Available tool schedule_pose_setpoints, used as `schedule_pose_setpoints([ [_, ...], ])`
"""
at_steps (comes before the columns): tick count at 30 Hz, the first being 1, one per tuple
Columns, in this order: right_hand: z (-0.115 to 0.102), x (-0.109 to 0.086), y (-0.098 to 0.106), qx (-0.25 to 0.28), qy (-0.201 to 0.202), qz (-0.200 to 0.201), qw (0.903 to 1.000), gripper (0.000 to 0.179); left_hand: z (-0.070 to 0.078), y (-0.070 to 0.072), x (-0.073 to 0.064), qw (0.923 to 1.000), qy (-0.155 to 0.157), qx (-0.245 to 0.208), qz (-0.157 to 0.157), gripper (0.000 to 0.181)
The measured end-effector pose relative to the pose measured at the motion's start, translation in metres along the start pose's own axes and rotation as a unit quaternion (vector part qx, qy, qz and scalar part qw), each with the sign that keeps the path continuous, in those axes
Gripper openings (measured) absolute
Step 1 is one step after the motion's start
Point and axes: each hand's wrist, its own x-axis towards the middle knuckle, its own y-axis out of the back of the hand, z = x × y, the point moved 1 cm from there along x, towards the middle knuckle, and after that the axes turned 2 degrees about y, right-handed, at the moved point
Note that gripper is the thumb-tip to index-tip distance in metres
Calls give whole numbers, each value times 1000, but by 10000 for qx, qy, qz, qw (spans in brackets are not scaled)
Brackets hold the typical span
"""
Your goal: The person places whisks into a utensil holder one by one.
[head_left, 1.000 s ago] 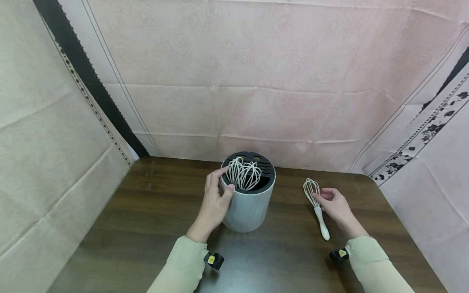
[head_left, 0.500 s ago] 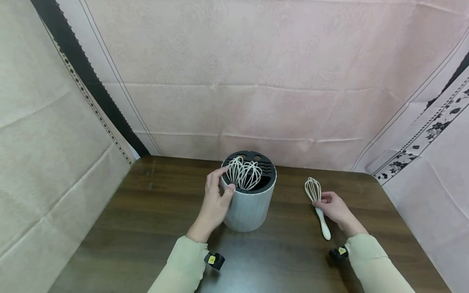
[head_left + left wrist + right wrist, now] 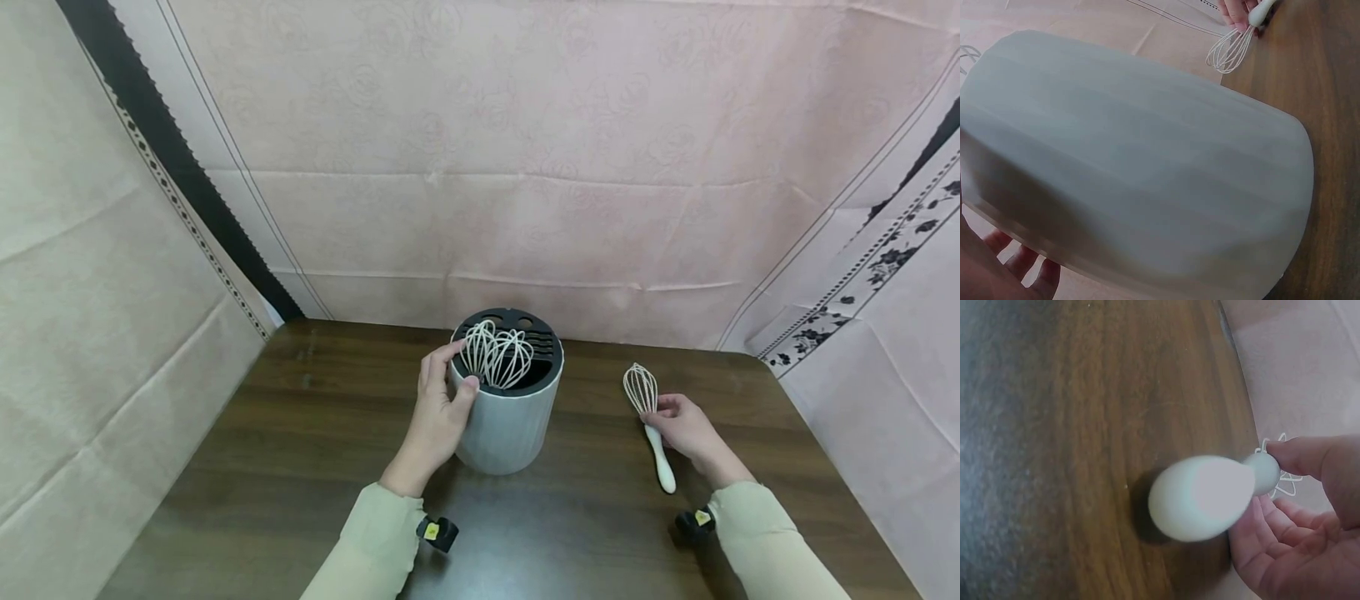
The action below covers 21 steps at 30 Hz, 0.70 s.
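A pale grey utensil holder [image 3: 498, 437] with a black slotted top [image 3: 543, 343] stands on the table. White wire whisk heads [image 3: 498, 357] stick up from its opening. My left hand [image 3: 435, 421] grips the holder's left side at the rim, thumb in front and fingers behind. To the right, my right hand [image 3: 690, 429] pinches a white whisk [image 3: 660, 462] where its wires meet the handle. That whisk points away from me, its handle end low over the table. In the right wrist view the rounded handle [image 3: 1200, 499] faces the camera; the holder's ridged wall [image 3: 1141, 156] fills the left wrist view.
The dark wooden table [image 3: 315, 450] has rounded far corners. A pale pink patterned cloth [image 3: 480, 167] hangs behind its back edge. More pale cloth hangs at the left [image 3: 112, 317] and the right [image 3: 892, 375]. Each sleeve cuff has a small black camera strapped near it.
My right hand has slid slightly down the whisk towards its handle, and its thumb and fingers have come together on it. The left hand keeps its grip on the holder.
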Motion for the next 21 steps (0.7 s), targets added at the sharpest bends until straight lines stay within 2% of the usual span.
schedule_pose_setpoints([
  [5,-3,-4,0,292,-43,-134,9995,64,1,0,-1,10000,-19,-55,0,51],
  [16,-26,-14,5,463,516,-33,9976,67,2,0,-1,10000,90,-15,-11,49],
  [21,-37,-19,4,592,792,167,9950,66,0,0,-1,9999,112,15,-36,49],
])
